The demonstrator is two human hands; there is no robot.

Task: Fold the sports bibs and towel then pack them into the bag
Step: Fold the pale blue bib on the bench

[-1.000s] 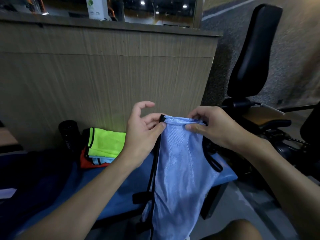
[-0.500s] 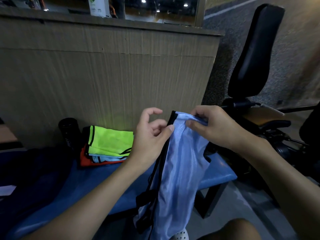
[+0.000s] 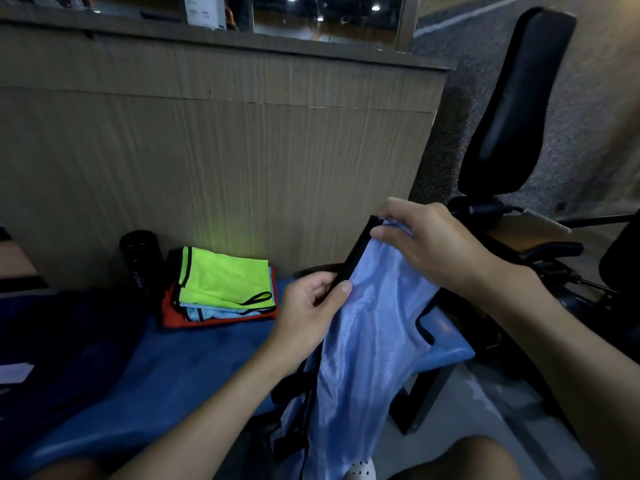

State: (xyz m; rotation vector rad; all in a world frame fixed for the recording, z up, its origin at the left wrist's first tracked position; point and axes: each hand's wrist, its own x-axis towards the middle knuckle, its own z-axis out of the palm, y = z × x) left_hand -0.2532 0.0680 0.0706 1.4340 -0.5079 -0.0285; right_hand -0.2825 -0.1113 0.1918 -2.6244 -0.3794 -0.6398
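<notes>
Both hands are on the light blue bib (image 3: pixel 367 358), held up in the air over the right end of the desk (image 3: pixel 180 368).
- right hand (image 3: pixel 440 244): fingers curled over, pinching the top corner of the bib where the black trim (image 3: pixel 356 251) starts.
- left hand (image 3: pixel 308 310): thumb on the blue mesh, fingers behind, pinching the same trim lower down. The trim runs taut and slanted between the two grips.
- The rest of the bib hangs loose below the hands, past the desk's near edge. Black loops and straps dangle on its left side.

Folded stack at the desk's far edge, against the wood panel (image 3: pixel 225 161): neon green bib (image 3: pixel 221 275) on top, a pale blue piece (image 3: pixel 204 313) under it, orange piece (image 3: pixel 171 318) at the bottom. Edges are roughly aligned, and a black loop from the green one lies over the right side.

Black bottle (image 3: pixel 140 261) stands upright just left of the stack, also at the far edge.

Left end of the desk: dark navy fabric (image 3: pixel 69 341), too dark to tell what it is. White paper (image 3: pixel 14 372) at its left edge.

Off the desk's right end: black padded seat back (image 3: pixel 516 98) of some gym machine. White perforated shoe (image 3: pixel 362 471) shows at the bottom, under the hanging bib.
</notes>
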